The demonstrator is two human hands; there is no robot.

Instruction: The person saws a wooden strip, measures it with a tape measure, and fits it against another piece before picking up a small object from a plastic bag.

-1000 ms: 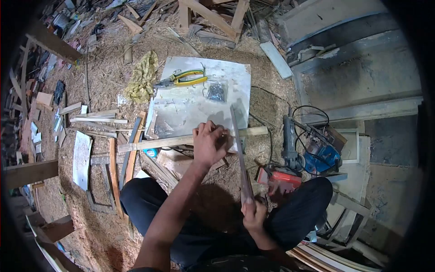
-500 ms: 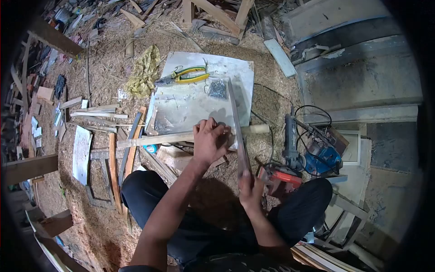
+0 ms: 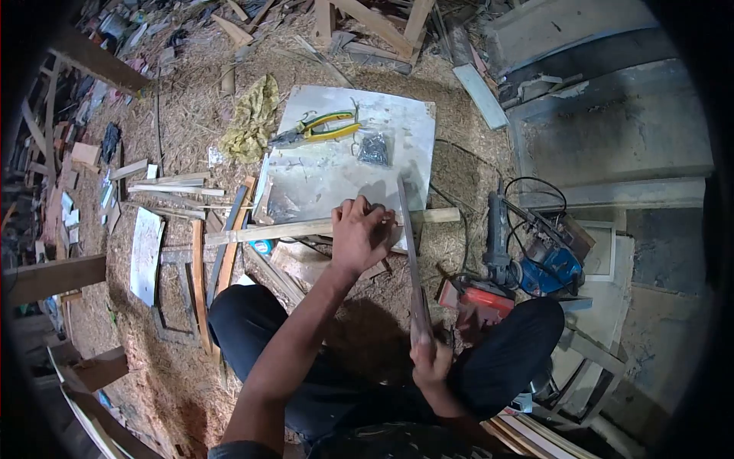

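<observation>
My left hand (image 3: 361,236) is wrapped over a pale wooden strip (image 3: 290,229) that lies crosswise over the lower edge of a whitish board (image 3: 321,177). In my right hand (image 3: 431,361) is the handle end of a long saw (image 3: 413,268), its blade running up across the strip just right of my left hand. Yellow-green pliers (image 3: 329,128) and a clear bag of small dark nails or screws (image 3: 375,149) lie on the board.
A crumpled yellowish cloth (image 3: 254,118) is left of the board. A red power tool (image 3: 486,301) and a blue one (image 3: 550,269) with cables sit at my right knee. Wood strips (image 3: 233,229) and a white panel (image 3: 145,256) lie on the left, among sawdust.
My right hand and the saw have moved down toward my body. My left hand stays on the strip. The whole view has shifted slightly.
</observation>
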